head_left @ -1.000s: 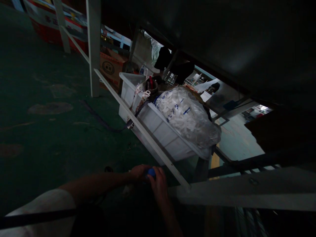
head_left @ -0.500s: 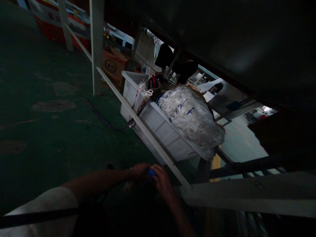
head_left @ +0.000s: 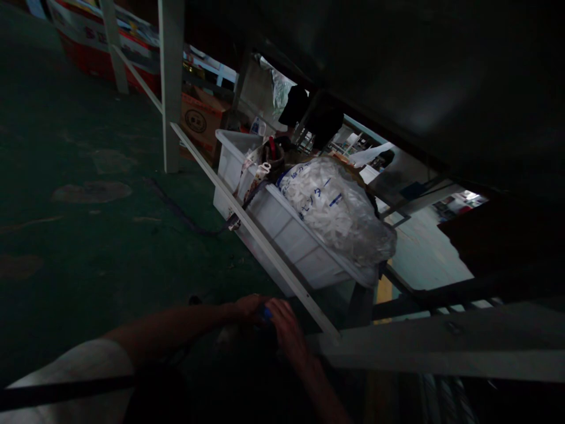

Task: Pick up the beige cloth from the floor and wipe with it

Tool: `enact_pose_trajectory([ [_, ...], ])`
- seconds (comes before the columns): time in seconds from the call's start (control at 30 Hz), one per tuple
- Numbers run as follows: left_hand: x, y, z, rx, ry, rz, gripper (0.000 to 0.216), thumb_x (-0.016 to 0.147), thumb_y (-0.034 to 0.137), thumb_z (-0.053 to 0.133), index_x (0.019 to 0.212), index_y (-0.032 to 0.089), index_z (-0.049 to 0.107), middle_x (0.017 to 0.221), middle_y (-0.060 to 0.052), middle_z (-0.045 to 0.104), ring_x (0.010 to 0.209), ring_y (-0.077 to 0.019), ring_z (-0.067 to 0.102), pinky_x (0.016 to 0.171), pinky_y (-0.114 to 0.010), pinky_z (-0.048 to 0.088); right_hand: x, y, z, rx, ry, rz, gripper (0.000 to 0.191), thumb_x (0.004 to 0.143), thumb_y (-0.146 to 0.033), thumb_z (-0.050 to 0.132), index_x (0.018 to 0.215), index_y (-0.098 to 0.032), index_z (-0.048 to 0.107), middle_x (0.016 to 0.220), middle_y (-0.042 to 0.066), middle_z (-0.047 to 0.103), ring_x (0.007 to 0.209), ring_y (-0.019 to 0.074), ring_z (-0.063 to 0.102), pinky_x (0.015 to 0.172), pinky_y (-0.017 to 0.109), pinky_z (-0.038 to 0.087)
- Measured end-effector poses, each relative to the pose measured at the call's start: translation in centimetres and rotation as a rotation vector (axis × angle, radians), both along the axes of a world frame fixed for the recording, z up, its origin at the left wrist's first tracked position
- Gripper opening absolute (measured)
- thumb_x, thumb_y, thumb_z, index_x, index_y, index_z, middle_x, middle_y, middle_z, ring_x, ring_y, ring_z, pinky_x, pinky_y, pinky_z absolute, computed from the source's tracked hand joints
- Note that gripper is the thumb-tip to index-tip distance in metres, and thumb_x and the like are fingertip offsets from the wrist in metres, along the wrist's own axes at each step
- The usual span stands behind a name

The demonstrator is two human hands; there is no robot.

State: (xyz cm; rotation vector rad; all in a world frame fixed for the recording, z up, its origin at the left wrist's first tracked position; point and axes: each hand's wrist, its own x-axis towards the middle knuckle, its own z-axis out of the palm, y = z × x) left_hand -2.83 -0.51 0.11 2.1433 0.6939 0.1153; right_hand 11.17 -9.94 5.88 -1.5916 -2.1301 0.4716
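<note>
Low in the dim head view, my left hand (head_left: 248, 307) and my right hand (head_left: 285, 327) meet just above the dark green floor. Both close around a small blue object (head_left: 266, 314) that shows only as a sliver between the fingers; I cannot make out what it is. My left forearm reaches in from the lower left, out of a white sleeve. Just right of the hands runs a slanted white frame bar (head_left: 251, 227).
A white plastic crate (head_left: 291, 232) behind the bar holds a clear bag of white parts (head_left: 338, 209) and some tools. A white post (head_left: 170, 88) and cardboard boxes (head_left: 198, 121) stand further back. A dark table underside fills the top right. A dark cable (head_left: 176, 212) lies on the floor.
My right hand has shifted slightly over the blue object, covering more of it. The view has wobbled a little; both hands stay together at the same spot.
</note>
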Motion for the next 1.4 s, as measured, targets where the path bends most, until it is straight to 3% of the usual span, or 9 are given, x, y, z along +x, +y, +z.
enact_pose_trajectory([
  [0.2, -0.1, -0.5, -0.2, 0.041, 0.013, 0.028, 0.065, 0.064, 0.036, 0.070, 0.121, 0.021, 0.043, 0.123, -0.008, 0.052, 0.108, -0.0240, 0.051, 0.091, -0.030, 0.042, -0.7, -0.1, -1.2, 0.055, 0.015, -0.150, 0.036, 0.081, -0.018, 0.042, 0.115, -0.019, 0.053, 0.119, 0.010, 0.053, 0.111, 0.0192, 0.048, 0.094, 0.037, 0.042],
  [0.37, -0.8, -0.8, 0.4, 0.085, 0.035, 0.026, 0.054, 0.072, 0.037, 0.062, 0.119, 0.018, 0.044, 0.117, -0.008, 0.056, 0.105, -0.0237, 0.054, 0.087, -0.031, 0.044, -1.5, -0.1, -1.9, 0.068, 0.024, -0.214, 0.033, 0.085, -0.020, 0.035, 0.111, -0.014, 0.054, 0.113, 0.013, 0.056, 0.107, 0.0189, 0.052, 0.092, 0.034, 0.044],
  [0.6, -1.3, -0.2, 2.4, 0.130, 0.070, -0.006, 0.053, 0.066, 0.036, 0.066, 0.114, 0.019, 0.051, 0.108, -0.008, 0.061, 0.096, -0.0254, 0.058, 0.080, -0.031, 0.046, -1.0, 0.6, 1.6, 0.010, -0.051, -0.097, 0.032, 0.080, -0.016, 0.046, 0.111, -0.017, 0.054, 0.103, 0.011, 0.059, 0.100, 0.0230, 0.052, 0.089, 0.042, 0.043],
  [0.8, -2.8, 0.1, 4.5, 0.117, 0.047, -0.058, 0.046, 0.066, 0.037, 0.067, 0.108, 0.022, 0.055, 0.093, 0.000, 0.065, 0.079, -0.0171, 0.061, 0.063, -0.020, 0.045, -0.5, 0.7, 5.4, 0.023, -0.051, 0.135, 0.039, 0.077, -0.003, 0.038, 0.102, -0.025, 0.060, 0.107, 0.004, 0.059, 0.103, 0.0162, 0.052, 0.088, 0.033, 0.044],
  [0.9, -3.3, 0.2, 5.5, 0.114, 0.033, -0.080, 0.048, 0.066, 0.042, 0.066, 0.108, 0.021, 0.055, 0.089, 0.000, 0.065, 0.075, -0.0160, 0.061, 0.060, -0.019, 0.043, 0.7, 1.1, 6.4, 0.219, 0.010, -0.114, 0.033, 0.083, -0.016, 0.041, 0.113, -0.021, 0.052, 0.115, 0.009, 0.055, 0.104, 0.0184, 0.052, 0.087, 0.035, 0.046],
  [1.0, -3.2, 0.4, 6.5, 0.130, 0.058, -0.057, 0.049, 0.065, 0.045, 0.066, 0.107, 0.021, 0.056, 0.089, -0.001, 0.065, 0.077, -0.0182, 0.061, 0.061, -0.021, 0.044, 2.0, 2.3, 6.4, 0.309, -0.016, -0.354, 0.038, 0.081, -0.032, 0.051, 0.116, -0.016, 0.050, 0.106, 0.013, 0.059, 0.096, 0.0227, 0.055, 0.084, 0.040, 0.046],
  [1.2, -2.8, 0.5, 8.0, 0.172, 0.098, -0.001, 0.053, 0.063, 0.047, 0.066, 0.108, 0.021, 0.056, 0.088, -0.003, 0.065, 0.079, -0.0222, 0.062, 0.064, -0.025, 0.046, 2.6, 3.9, 5.7, 0.271, -0.065, -0.322, 0.033, 0.081, -0.032, 0.051, 0.108, -0.014, 0.056, 0.101, 0.013, 0.061, 0.095, 0.0224, 0.055, 0.084, 0.038, 0.045],
  [1.4, -2.6, 0.3, 8.5, 0.206, 0.068, -0.008, 0.045, 0.065, 0.046, 0.064, 0.102, 0.022, 0.058, 0.092, -0.004, 0.066, 0.084, -0.0224, 0.062, 0.065, -0.025, 0.045, 2.4, 3.6, 5.7, 0.254, -0.097, -0.332, 0.048, 0.074, -0.029, 0.060, 0.118, -0.015, 0.050, 0.109, 0.013, 0.060, 0.098, 0.0245, 0.055, 0.086, 0.040, 0.044],
])
